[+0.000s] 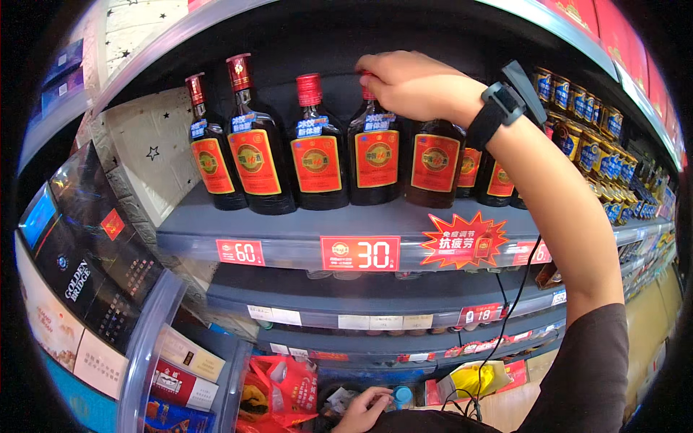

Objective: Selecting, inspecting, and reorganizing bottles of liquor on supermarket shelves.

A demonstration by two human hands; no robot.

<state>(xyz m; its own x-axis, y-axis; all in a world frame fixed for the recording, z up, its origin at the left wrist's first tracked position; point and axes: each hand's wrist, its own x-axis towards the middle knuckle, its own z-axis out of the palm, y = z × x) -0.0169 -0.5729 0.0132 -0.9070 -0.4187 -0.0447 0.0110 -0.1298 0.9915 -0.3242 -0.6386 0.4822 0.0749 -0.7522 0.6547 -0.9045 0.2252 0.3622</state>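
Observation:
My right hand [414,84] reaches over the top shelf with its thumb and fingers around the red cap of a dark glass liquor bottle [377,157]. This bottle stands upright and bears a red and gold label. Under my wrist is a similar bottle [433,165], its neck hidden by the hand. To the left stand a shorter red-capped bottle [317,157] and two taller ones, the nearer being a long-necked bottle [254,157]. Low down, my left hand [365,410] has bent fingers beside a blue cap [402,398]; whether it holds anything is unclear.
Price tags [360,253] and a starburst sign [465,241] line the shelf edge [292,243]. Stacked cans [584,143] stand to the right. A black cable [509,319] hangs before the lower shelves. A red bag [284,387] and boxed goods [187,384] sit at lower left.

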